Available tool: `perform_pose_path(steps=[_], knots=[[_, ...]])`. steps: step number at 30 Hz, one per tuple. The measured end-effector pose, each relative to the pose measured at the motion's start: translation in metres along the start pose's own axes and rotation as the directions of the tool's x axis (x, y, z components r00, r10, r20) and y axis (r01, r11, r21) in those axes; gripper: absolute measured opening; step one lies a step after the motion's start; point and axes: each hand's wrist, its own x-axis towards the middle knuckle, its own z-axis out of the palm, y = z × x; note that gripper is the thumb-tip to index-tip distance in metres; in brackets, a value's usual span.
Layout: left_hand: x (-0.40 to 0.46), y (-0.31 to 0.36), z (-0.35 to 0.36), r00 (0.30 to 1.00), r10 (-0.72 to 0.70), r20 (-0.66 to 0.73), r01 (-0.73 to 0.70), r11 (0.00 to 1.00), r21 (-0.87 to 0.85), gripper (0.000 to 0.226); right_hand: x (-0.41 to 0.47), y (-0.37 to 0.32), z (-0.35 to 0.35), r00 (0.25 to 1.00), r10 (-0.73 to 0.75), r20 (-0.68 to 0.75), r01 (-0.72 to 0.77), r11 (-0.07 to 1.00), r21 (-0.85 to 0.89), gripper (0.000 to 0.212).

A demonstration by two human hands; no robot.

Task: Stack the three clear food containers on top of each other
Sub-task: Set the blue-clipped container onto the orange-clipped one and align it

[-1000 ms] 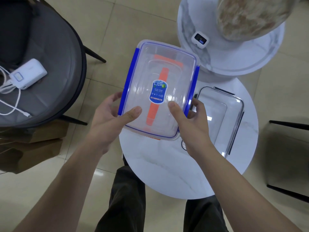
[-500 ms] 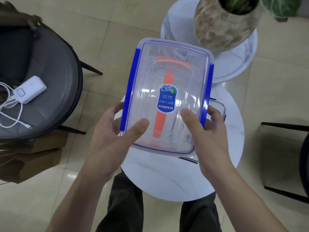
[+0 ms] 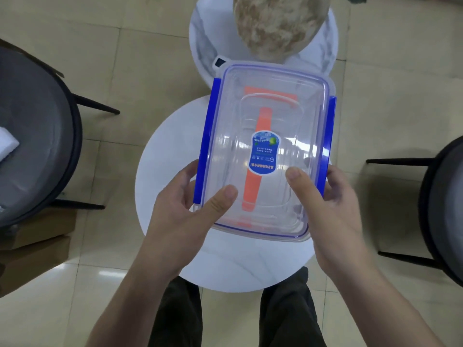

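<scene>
Since a second ago, your blue-clipped container [image 3: 265, 156] has shifted right, over the round tabletop [image 3: 160, 151]. Your left hand [image 3: 185, 216] and right hand [image 3: 335, 209] grip its sides. Whatever lies beneath is possibly hidden.

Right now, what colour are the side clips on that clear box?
Blue, on both long sides of the clear box; the head view shows them best.

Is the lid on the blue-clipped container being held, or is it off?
On. The clear lid with its blue-rimmed edge covers the container, sticker on top.

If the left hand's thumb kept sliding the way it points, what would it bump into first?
The left hand points its thumb up and right across the clear container lid, so it would probably reach the orange strip, which seems to lie under the lid.
</scene>
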Motion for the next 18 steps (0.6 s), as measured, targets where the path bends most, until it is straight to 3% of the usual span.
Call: perform_pose_path(steps=[8,13,18], knots=[[0.006,-0.019,0.025,0.998,-0.053,0.018,0.052,0.998,0.045,0.064,0.008,0.023,-0.025,0.998,0.052,-0.034,-0.052,0.999,0.006,0.065],[0.009,-0.032,0.029,0.996,-0.090,0.023,0.088,0.994,0.058,0.059,0.015,0.039,-0.026,0.996,0.083,-0.027,-0.083,0.996,-0.018,0.058],[0.015,-0.036,0.030,0.995,-0.091,0.038,0.087,0.993,0.085,0.060,0.020,0.047,-0.029,0.997,0.073,-0.026,-0.074,0.997,-0.035,0.067]])
